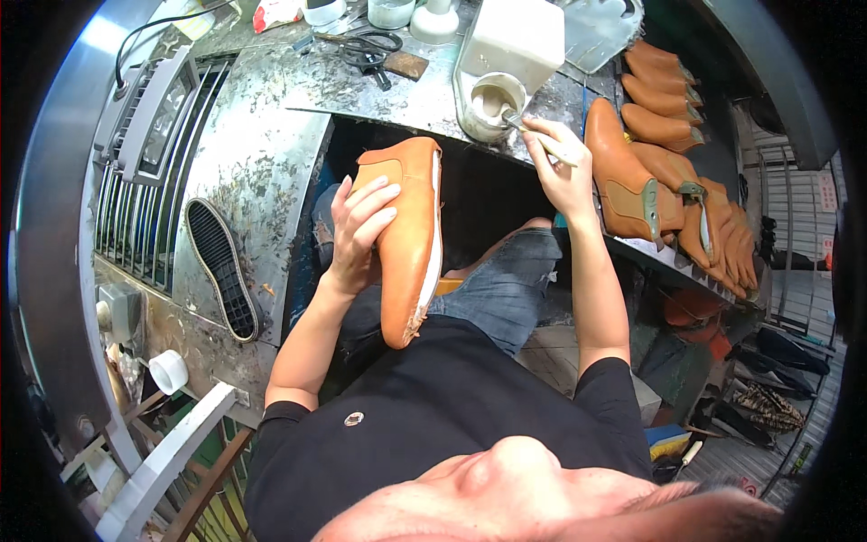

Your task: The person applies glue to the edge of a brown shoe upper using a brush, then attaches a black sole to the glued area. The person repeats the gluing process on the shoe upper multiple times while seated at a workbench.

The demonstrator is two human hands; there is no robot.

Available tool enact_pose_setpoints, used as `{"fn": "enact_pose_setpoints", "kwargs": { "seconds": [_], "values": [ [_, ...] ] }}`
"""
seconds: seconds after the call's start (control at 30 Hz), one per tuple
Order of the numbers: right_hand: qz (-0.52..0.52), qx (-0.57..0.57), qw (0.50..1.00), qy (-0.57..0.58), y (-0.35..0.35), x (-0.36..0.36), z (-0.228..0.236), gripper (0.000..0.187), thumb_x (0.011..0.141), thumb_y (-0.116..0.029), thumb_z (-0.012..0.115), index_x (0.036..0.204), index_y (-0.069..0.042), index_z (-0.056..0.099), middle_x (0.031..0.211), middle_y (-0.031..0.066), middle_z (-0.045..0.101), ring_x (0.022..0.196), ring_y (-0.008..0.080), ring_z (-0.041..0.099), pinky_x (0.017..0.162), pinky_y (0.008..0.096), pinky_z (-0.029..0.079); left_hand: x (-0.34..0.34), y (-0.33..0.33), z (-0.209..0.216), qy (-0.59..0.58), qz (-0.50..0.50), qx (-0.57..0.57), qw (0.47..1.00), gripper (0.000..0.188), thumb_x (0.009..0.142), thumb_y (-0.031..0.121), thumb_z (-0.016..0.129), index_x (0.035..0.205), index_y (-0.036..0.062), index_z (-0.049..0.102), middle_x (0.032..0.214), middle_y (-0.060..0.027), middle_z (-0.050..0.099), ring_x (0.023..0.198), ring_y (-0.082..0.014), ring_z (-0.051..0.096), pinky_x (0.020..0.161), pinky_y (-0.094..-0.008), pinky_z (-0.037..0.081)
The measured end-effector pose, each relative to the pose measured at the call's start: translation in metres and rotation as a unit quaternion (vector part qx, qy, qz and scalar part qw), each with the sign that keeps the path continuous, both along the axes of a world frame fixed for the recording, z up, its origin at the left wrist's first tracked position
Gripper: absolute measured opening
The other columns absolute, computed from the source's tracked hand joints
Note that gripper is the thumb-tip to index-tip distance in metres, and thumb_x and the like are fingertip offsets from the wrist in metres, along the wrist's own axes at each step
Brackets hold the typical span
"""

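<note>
My left hand [359, 226] is closed round a tan leather shoe upper [406, 217], held on its side over my lap with the toe toward me. A white strip runs along its edge, and the leather at the toe is ragged. In my right hand [562, 163] is a brush [549, 147] with a pale handle. Its bristles are at the mouth of a jar [496, 104] of whitish paste, at the front of the bench. On the left part of the bench lies a black shoe sole [221, 269] with a pale rim, hollow side up.
Scissors [366, 56] and a brown block [406, 65] lie on the bench behind the shoe upper. A white container [513, 45] stands beside the jar. More tan shoe uppers [623, 176] crowd the right-hand shelf. A lamp [161, 113] rests over a metal grate at left.
</note>
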State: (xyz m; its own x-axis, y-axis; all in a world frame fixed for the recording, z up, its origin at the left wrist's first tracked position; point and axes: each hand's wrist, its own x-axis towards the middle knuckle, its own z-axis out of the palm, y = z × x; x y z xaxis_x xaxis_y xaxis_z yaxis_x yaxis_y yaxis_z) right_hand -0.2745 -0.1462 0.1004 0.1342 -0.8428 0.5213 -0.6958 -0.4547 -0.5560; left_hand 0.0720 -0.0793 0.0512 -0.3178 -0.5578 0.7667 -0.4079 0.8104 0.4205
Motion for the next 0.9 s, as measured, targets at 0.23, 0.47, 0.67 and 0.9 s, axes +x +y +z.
{"fn": "enact_pose_setpoints", "kwargs": {
  "seconds": [0.23,0.47,0.67,0.9],
  "values": [
    [0.008,-0.011,1.000,-0.017,-0.009,0.008,0.017,0.016,0.098,-0.012,0.074,0.105,0.000,0.080,0.110,0.0133,0.080,0.100,0.0290,0.077,0.088,0.0365,0.059,0.002,-0.002,-0.006,0.001,0.003,-0.004,1.000,0.052,0.090,0.019,0.078,0.135,0.0130,0.052,0.143,-0.0150,0.064,0.135,-0.0378,0.061,0.126,-0.0600,0.027],
    [0.007,0.010,1.000,-0.023,0.006,-0.003,0.007,0.015,0.098,-0.010,0.073,0.104,0.001,0.080,0.109,0.0144,0.080,0.101,0.0296,0.077,0.091,0.0376,0.058,-0.001,-0.004,0.002,-0.002,-0.001,-0.010,1.000,0.056,0.087,0.017,0.081,0.134,0.0132,0.051,0.143,-0.0146,0.064,0.135,-0.0374,0.061,0.124,-0.0592,0.029],
    [-0.077,0.155,0.915,-0.365,0.021,-0.003,0.004,0.025,0.108,-0.019,0.064,0.117,0.002,0.075,0.096,0.0104,0.075,0.088,0.0206,0.073,0.083,0.0332,0.061,0.002,-0.005,0.004,-0.016,-0.005,-0.033,0.999,0.055,0.087,0.014,0.081,0.134,0.0139,0.051,0.143,-0.0143,0.064,0.135,-0.0371,0.061,0.123,-0.0597,0.031],
    [0.038,0.226,0.810,-0.540,0.063,0.052,0.005,0.029,0.110,-0.020,0.059,0.114,0.004,0.072,0.100,0.0127,0.075,0.075,0.0148,0.071,0.065,0.0318,0.064,-0.006,-0.005,0.010,-0.016,-0.015,-0.039,0.999,0.054,0.087,0.012,0.081,0.132,0.0140,0.051,0.142,-0.0138,0.064,0.135,-0.0367,0.062,0.121,-0.0597,0.035]
  ]
}}
